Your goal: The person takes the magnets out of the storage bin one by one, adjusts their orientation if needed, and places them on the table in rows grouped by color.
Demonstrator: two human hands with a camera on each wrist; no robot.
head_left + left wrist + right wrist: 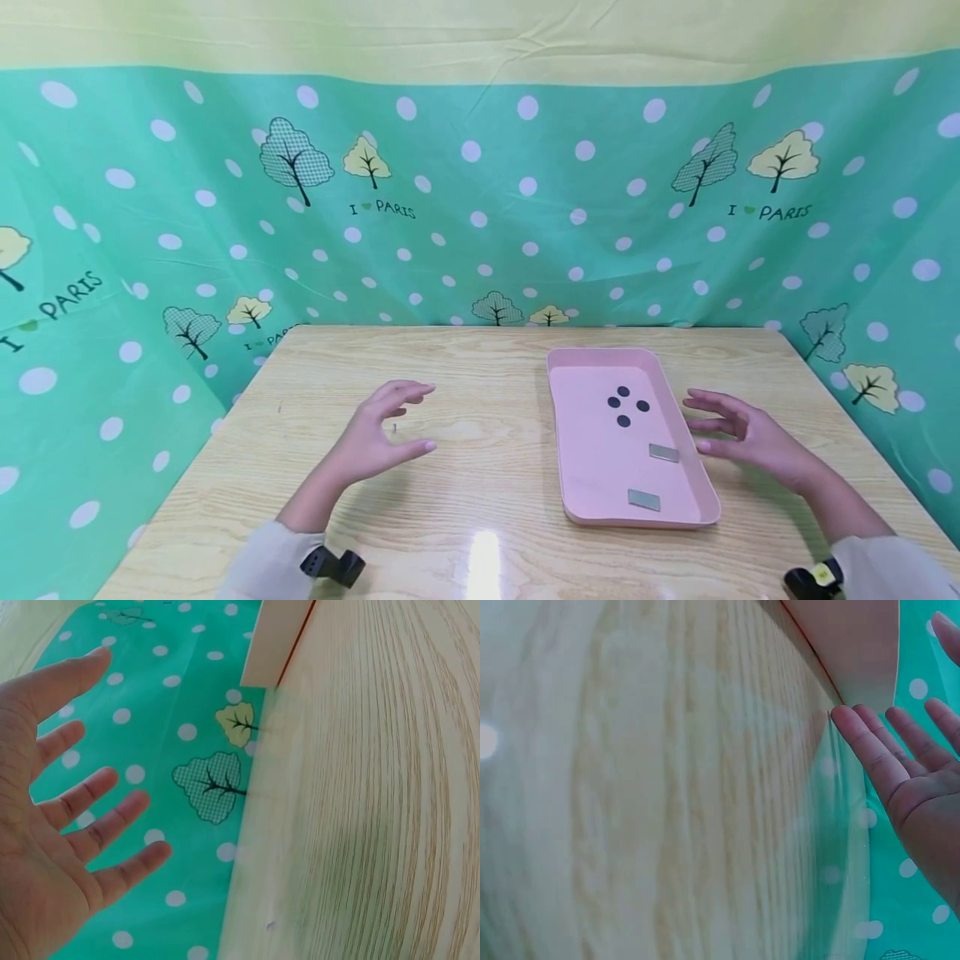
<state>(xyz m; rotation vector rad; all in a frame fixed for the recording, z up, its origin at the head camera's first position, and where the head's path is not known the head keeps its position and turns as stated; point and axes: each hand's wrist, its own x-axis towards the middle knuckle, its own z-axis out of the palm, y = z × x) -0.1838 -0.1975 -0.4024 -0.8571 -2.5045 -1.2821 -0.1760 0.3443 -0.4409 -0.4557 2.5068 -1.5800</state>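
Observation:
A shallow pink tray (592, 467) lies on the right half of the table. Inside it, toward the back, are several small black discs (623, 421); nearer its front right lie two small grey rectangular plates, one plate (663, 452) behind the other plate (643, 499). My right hand (757, 442) is beside the tray's right wall, fingertips right at the rim, fingers loosely bent and holding nothing. Well left of the tray, my left hand (375, 437) hovers over the table with thumb and fingers spread apart. Its bare palm faces the left wrist view.
The light wood-grain table (480, 400) carries a bright glare spot at its front. A green dotted cloth (450, 183) with printed trees hangs behind it and along both sides. Each wrist wears a black strapped camera.

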